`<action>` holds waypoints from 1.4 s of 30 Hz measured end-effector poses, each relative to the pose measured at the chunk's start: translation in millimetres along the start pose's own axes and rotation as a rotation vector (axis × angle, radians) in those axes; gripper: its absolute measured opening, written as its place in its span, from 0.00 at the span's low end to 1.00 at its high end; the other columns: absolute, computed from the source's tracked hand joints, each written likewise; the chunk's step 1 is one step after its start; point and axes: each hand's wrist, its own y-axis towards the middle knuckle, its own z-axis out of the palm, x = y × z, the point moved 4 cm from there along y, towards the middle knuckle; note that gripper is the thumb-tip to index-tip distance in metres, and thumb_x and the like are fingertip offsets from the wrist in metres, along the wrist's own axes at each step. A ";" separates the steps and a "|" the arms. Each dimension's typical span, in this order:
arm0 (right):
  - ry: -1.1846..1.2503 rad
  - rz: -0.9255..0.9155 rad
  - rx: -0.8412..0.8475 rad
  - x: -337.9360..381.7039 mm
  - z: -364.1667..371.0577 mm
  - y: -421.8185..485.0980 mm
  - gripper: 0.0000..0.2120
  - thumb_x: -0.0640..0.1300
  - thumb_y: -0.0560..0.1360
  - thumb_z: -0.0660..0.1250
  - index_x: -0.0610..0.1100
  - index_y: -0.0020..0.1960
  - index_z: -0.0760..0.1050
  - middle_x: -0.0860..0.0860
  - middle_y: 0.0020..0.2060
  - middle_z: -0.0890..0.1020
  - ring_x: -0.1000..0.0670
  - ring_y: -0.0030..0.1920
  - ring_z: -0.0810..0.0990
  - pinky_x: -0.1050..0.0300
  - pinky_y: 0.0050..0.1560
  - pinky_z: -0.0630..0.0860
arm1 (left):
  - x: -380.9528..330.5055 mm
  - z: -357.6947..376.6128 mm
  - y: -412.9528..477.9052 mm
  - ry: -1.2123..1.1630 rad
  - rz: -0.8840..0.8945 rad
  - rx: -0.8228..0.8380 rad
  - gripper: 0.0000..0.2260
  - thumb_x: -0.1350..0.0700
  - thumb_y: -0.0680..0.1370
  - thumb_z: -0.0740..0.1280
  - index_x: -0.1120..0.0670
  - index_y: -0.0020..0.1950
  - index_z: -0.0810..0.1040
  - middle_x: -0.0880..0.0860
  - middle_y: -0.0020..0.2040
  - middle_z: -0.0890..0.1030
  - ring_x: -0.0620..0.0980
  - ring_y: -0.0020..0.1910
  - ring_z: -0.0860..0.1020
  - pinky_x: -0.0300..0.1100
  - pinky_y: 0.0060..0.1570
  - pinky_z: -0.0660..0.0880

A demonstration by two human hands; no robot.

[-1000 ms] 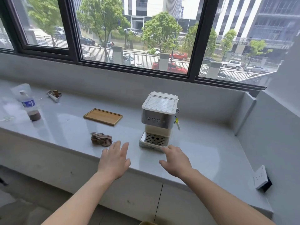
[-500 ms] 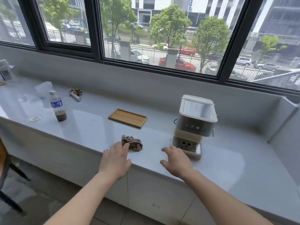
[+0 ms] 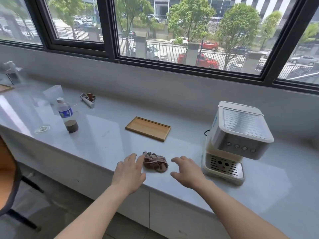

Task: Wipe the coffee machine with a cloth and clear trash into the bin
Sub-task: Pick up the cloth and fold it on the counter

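A crumpled brown cloth (image 3: 155, 162) lies near the front edge of the grey counter (image 3: 107, 142). My left hand (image 3: 129, 171) hovers just left of it with fingers straight, the fingertips close to the cloth's edge. My right hand (image 3: 187, 171) is just right of the cloth, fingers relaxed and spread, holding nothing. The cream and silver coffee machine (image 3: 236, 142) stands on the counter to the right of my right hand. A plastic bottle (image 3: 67, 116) with a little dark liquid stands at the left. No bin is in view.
An empty wooden tray (image 3: 148, 128) lies behind the cloth. Small wrappers and scraps (image 3: 88, 99) sit near the back wall at left, beside a clear plastic bag (image 3: 52, 94). A chair's edge (image 3: 8, 178) is at far left. Windows run behind the counter.
The view has swung left, so the coffee machine now sits at the right. Both hands have moved to either side of the cloth, closer to it than before.
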 end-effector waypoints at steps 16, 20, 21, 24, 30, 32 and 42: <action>0.003 0.016 0.258 -5.8 42.2 118.5 0.32 0.55 0.69 0.68 0.55 0.72 0.66 0.50 0.63 0.73 0.44 0.64 0.71 0.50 0.57 0.73 | 25.1 48.1 126.1 -0.080 0.134 0.234 0.29 0.41 0.80 0.60 0.46 0.78 0.56 0.52 0.75 0.63 0.54 0.71 0.66 0.50 0.65 0.69; 0.001 0.088 0.279 -6.2 55.9 128.1 0.35 0.56 0.67 0.71 0.56 0.72 0.64 0.51 0.64 0.71 0.44 0.64 0.70 0.49 0.58 0.73 | 30.0 61.0 150.1 -0.132 0.212 0.299 0.31 0.41 0.78 0.63 0.44 0.79 0.56 0.51 0.76 0.61 0.54 0.72 0.66 0.49 0.66 0.68; 0.000 0.110 0.279 -5.0 59.1 129.1 0.36 0.56 0.67 0.71 0.56 0.73 0.64 0.51 0.65 0.71 0.44 0.65 0.70 0.48 0.59 0.74 | 32.5 64.1 155.8 -0.145 0.234 0.311 0.31 0.41 0.78 0.63 0.44 0.79 0.56 0.50 0.77 0.61 0.53 0.72 0.66 0.48 0.66 0.68; 0.012 0.183 0.279 1.5 67.2 130.9 0.39 0.56 0.65 0.74 0.56 0.72 0.63 0.51 0.64 0.71 0.43 0.64 0.70 0.47 0.59 0.75 | 40.0 73.4 170.5 -0.169 0.319 0.358 0.32 0.40 0.76 0.64 0.43 0.78 0.57 0.50 0.76 0.62 0.53 0.72 0.66 0.48 0.66 0.68; -0.008 0.291 0.297 17.1 81.5 126.8 0.48 0.58 0.64 0.76 0.56 0.77 0.55 0.53 0.73 0.64 0.44 0.69 0.66 0.47 0.63 0.74 | 40.1 93.2 185.9 -0.216 0.500 0.459 0.34 0.41 0.74 0.68 0.42 0.77 0.58 0.49 0.75 0.64 0.52 0.71 0.67 0.48 0.65 0.70; -0.009 0.325 0.299 18.5 86.1 124.3 0.50 0.58 0.63 0.77 0.57 0.78 0.54 0.54 0.74 0.62 0.44 0.70 0.65 0.46 0.63 0.74 | 35.4 98.5 188.1 -0.231 0.547 0.488 0.33 0.41 0.74 0.68 0.42 0.76 0.60 0.49 0.73 0.66 0.51 0.71 0.67 0.48 0.63 0.71; 0.050 0.250 0.204 9.3 98.7 137.6 0.36 0.58 0.66 0.74 0.60 0.71 0.64 0.54 0.63 0.70 0.45 0.60 0.70 0.48 0.57 0.74 | 25.9 116.1 208.3 -0.293 0.596 0.555 0.22 0.46 0.69 0.72 0.46 0.61 0.75 0.50 0.54 0.76 0.51 0.55 0.74 0.46 0.54 0.74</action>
